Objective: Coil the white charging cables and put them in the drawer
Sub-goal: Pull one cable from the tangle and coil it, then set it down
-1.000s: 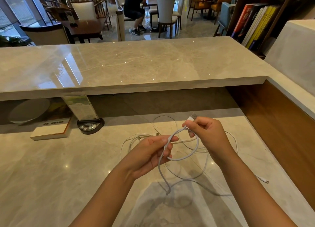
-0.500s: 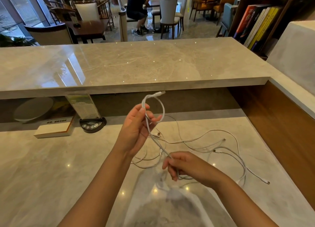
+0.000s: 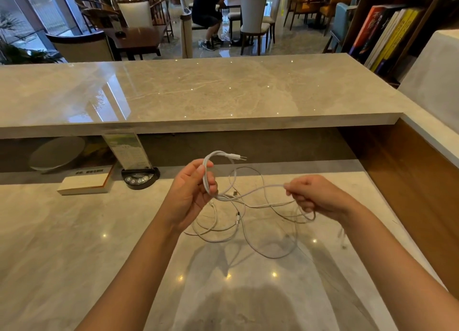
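My left hand [image 3: 191,194] grips a white charging cable [image 3: 258,190] near its plug end, which arches up and points right above my fingers. My right hand [image 3: 315,196] pinches the same cable farther along, so a stretch of it spans the gap between both hands above the desk. More white cables [image 3: 218,233] lie tangled in loose loops on the marble desk [image 3: 74,243] beneath and between my hands. One plug end [image 3: 344,242] trails off to the right near my right forearm. No drawer is in view.
A book [image 3: 85,181] and a black round stand with a clear sign holder [image 3: 139,171] sit at the desk's back left. A raised marble counter [image 3: 198,94] overhangs the far side. A wooden wall [image 3: 422,181] bounds the right. Beyond are chairs and a seated person.
My right hand rose from low in front of me and moved out to the right, drawing the cable across. My left hand kept its hold on the plug end.
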